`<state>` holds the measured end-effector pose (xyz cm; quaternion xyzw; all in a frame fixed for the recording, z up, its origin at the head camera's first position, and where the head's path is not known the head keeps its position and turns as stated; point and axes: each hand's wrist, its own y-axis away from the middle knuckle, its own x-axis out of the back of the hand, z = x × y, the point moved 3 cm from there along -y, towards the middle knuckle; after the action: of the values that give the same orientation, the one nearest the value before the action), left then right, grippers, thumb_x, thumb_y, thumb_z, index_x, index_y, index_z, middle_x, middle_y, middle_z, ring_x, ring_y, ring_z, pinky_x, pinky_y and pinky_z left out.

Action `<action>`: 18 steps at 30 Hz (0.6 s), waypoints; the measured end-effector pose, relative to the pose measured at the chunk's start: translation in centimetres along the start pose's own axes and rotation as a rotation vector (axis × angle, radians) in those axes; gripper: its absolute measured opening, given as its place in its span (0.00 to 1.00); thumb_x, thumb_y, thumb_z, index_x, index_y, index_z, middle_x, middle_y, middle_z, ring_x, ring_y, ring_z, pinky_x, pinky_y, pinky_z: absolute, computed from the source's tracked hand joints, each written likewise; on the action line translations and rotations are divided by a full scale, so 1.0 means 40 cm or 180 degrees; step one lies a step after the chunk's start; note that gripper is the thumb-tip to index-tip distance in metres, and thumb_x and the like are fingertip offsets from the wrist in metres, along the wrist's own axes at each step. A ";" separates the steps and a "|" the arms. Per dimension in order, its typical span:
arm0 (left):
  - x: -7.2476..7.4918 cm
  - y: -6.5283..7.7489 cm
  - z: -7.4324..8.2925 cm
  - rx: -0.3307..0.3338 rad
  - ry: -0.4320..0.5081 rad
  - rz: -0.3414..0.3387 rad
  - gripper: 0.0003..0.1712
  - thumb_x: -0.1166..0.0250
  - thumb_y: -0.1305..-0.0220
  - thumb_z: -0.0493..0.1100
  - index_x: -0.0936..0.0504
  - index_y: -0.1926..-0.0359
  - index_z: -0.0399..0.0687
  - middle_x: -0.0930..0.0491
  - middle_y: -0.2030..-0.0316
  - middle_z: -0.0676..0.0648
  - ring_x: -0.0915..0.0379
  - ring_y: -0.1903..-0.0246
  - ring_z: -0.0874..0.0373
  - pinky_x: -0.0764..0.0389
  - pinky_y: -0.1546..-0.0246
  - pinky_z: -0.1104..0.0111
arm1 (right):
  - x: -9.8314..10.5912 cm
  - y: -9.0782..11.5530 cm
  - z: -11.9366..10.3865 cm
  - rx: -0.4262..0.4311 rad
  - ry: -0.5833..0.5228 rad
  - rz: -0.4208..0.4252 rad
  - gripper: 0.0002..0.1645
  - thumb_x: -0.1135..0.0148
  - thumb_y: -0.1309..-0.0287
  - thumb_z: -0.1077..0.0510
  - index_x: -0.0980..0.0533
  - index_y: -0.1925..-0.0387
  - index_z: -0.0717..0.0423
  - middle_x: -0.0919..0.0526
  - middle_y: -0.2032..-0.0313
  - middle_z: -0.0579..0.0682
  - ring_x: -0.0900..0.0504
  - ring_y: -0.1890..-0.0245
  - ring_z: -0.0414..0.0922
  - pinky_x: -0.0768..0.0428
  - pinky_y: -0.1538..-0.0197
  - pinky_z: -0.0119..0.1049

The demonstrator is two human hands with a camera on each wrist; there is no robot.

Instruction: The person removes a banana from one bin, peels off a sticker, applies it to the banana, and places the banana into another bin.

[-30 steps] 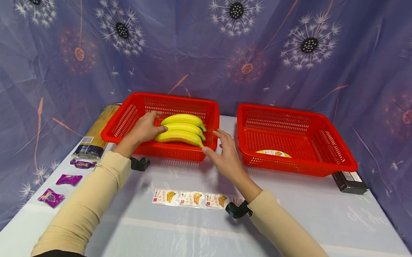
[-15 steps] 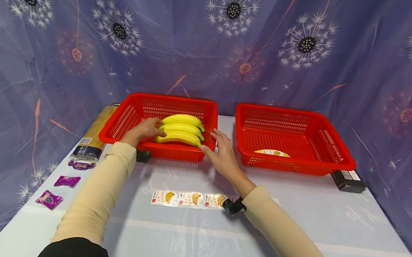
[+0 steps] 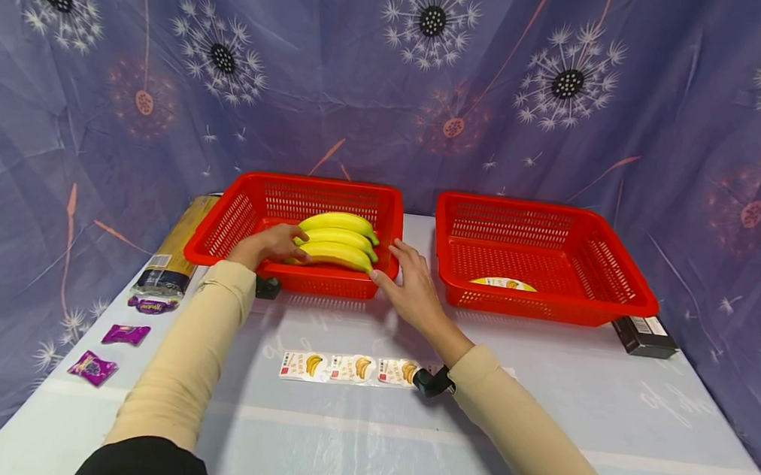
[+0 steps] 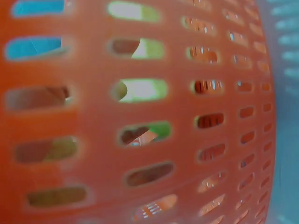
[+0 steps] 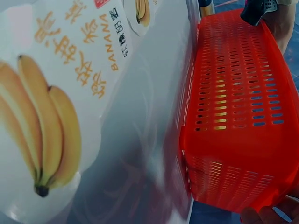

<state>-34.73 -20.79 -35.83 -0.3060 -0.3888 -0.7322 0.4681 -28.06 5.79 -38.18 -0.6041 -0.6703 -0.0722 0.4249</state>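
As a slotted plastic basket (image 3: 329, 283) holds 3 bananas (image 3: 341, 238), the left hand (image 3: 275, 243) straddles 1, grip unclear; the right hand (image 3: 412, 285) spreads wide.

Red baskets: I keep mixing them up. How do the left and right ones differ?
The left basket shows three bananas; the right basket, one partly hidden labelled yellow item. The left hand is inside the left basket; no hand is inside the right basket. Both are red with slotted walls.
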 end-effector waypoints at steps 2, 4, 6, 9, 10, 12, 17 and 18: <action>0.002 0.002 0.001 -0.0046 0.0000 0.0105 0.33 0.36 0.40 0.44 0.33 0.37 0.34 0.34 0.39 0.31 0.36 0.42 0.41 0.34 0.37 0.53 | 0.000 0.001 -0.001 0.0015 0.0009 0.0007 0.39 0.41 0.42 0.41 0.34 0.36 0.60 0.37 0.32 0.52 0.38 0.33 0.53 0.38 0.32 0.51; 0.004 0.004 0.003 -0.0111 -0.0058 0.0234 0.32 0.36 0.41 0.43 0.32 0.38 0.33 0.32 0.40 0.30 0.34 0.41 0.39 0.33 0.39 0.52 | 0.000 0.001 -0.001 0.0017 0.0011 0.0011 0.39 0.41 0.42 0.41 0.34 0.36 0.60 0.37 0.32 0.52 0.38 0.33 0.52 0.38 0.32 0.51; 0.006 0.006 0.007 -0.0172 -0.0164 0.0364 0.32 0.36 0.42 0.43 0.30 0.39 0.32 0.30 0.42 0.29 0.33 0.42 0.37 0.31 0.40 0.52 | 0.000 0.002 -0.001 0.0014 0.0005 0.0012 0.39 0.40 0.42 0.41 0.34 0.36 0.61 0.37 0.32 0.52 0.39 0.33 0.52 0.38 0.32 0.52; 0.010 0.011 0.015 -0.0221 -0.0377 0.0526 0.31 0.35 0.43 0.44 0.28 0.41 0.33 0.29 0.42 0.29 0.33 0.41 0.38 0.31 0.40 0.52 | 0.001 0.002 -0.001 0.0007 0.0017 0.0006 0.39 0.40 0.42 0.41 0.34 0.36 0.61 0.37 0.32 0.53 0.39 0.33 0.52 0.38 0.32 0.52; 0.011 0.013 0.017 -0.0234 -0.0432 0.0564 0.30 0.35 0.43 0.44 0.28 0.41 0.32 0.29 0.43 0.29 0.32 0.42 0.38 0.31 0.40 0.52 | 0.001 0.002 -0.001 0.0008 0.0022 0.0004 0.40 0.40 0.42 0.41 0.34 0.36 0.61 0.37 0.32 0.53 0.39 0.32 0.52 0.38 0.32 0.52; 0.013 0.015 0.023 -0.0222 -0.0499 0.0631 0.30 0.34 0.43 0.45 0.27 0.42 0.33 0.28 0.43 0.30 0.32 0.42 0.38 0.32 0.40 0.52 | 0.002 0.001 0.000 0.0011 0.0034 0.0001 0.40 0.40 0.42 0.41 0.34 0.36 0.61 0.37 0.32 0.52 0.39 0.32 0.52 0.39 0.32 0.52; 0.016 0.023 0.033 -0.0150 -0.0644 0.0746 0.33 0.35 0.42 0.47 0.29 0.41 0.31 0.27 0.42 0.31 0.33 0.41 0.37 0.34 0.38 0.51 | 0.000 0.001 0.000 0.0029 0.0047 -0.0003 0.39 0.41 0.42 0.41 0.34 0.36 0.61 0.36 0.32 0.53 0.39 0.32 0.52 0.39 0.31 0.51; 0.016 0.024 0.034 -0.0132 -0.0681 0.0761 0.33 0.35 0.42 0.48 0.29 0.41 0.31 0.28 0.42 0.31 0.33 0.41 0.37 0.35 0.38 0.51 | 0.000 0.001 0.000 0.0036 0.0048 0.0000 0.39 0.41 0.42 0.41 0.34 0.36 0.62 0.36 0.32 0.53 0.39 0.32 0.53 0.39 0.32 0.51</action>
<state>-33.98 -20.14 -34.35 -0.4359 -0.3820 -0.6424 0.5014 -28.02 5.78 -38.19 -0.6011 -0.6675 -0.0729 0.4334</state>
